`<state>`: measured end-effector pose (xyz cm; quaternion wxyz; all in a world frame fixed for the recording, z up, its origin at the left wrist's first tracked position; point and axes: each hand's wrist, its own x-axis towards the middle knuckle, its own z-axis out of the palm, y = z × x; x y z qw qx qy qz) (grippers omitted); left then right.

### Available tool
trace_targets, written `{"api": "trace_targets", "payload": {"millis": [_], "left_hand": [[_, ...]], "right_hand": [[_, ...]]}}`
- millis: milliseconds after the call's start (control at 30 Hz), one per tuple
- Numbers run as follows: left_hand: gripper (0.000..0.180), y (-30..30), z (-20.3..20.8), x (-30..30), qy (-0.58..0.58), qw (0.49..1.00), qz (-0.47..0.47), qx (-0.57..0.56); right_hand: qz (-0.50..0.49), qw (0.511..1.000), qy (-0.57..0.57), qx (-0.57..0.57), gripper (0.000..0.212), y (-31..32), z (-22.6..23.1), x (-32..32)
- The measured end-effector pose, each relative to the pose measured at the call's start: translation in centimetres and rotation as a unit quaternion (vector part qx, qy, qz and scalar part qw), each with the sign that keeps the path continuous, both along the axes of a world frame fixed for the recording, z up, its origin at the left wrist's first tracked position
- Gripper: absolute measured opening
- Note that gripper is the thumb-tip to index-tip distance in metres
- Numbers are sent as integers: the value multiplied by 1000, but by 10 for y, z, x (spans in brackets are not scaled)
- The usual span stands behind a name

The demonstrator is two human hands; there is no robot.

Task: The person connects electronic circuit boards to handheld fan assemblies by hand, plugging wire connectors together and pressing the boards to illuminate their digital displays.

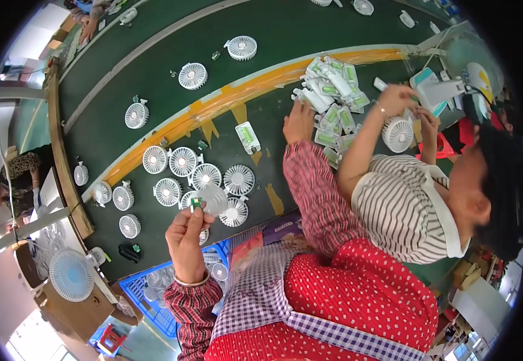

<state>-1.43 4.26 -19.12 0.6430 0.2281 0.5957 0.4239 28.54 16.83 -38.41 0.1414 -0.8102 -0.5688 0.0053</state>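
My left hand (187,240) is closed in a pinch on a small green circuit board (196,203). Right beside the board shows a pale, smooth round disc (216,201), which looks like the back of a fan head. Below and around that hand lie several white fan heads (206,177) with slatted round grilles. My right hand (299,123) reaches to the near left edge of a heap of white handle casings (333,84) with green inside. Its fingers are stretched out against the outermost casings, and the fingertips are partly hidden. A single casing (248,138) lies between my hands.
A co-worker in a striped top (403,207) works close on my right, arms over the bench near another fan head (398,134). Yellow tape (213,102) edges the belt (153,66), where more fan heads lie. A blue crate (153,313) stands below the bench's near edge.
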Motion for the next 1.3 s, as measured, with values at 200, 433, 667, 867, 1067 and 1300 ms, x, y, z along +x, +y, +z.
{"api": "trace_targets", "payload": {"millis": [200,433,667,867,1067,1300], "left_hand": [[19,6,5,6,-2,1000,1,-2],[18,-2,1,1,-3,1000,-6,-18],[19,-6,3,-11,5,1000,-9,10],[18,-9,-1,-21,19,999,28,-5],[32,-6,-8,-22,28,999,16,1],[18,-13,32,20,96,994,-35,-31]], "right_hand": [[-40,990,-101,-86,41,12,2,29],[225,974,29,-19,33,-24,28,-51],[396,912,49,-99,42,-32,6,-97],[251,930,219,-152,19,-28,-15,-88],[215,952,184,-117,4,-47,5,-84],[229,929,32,-288,15,-94,19,-92]]}}
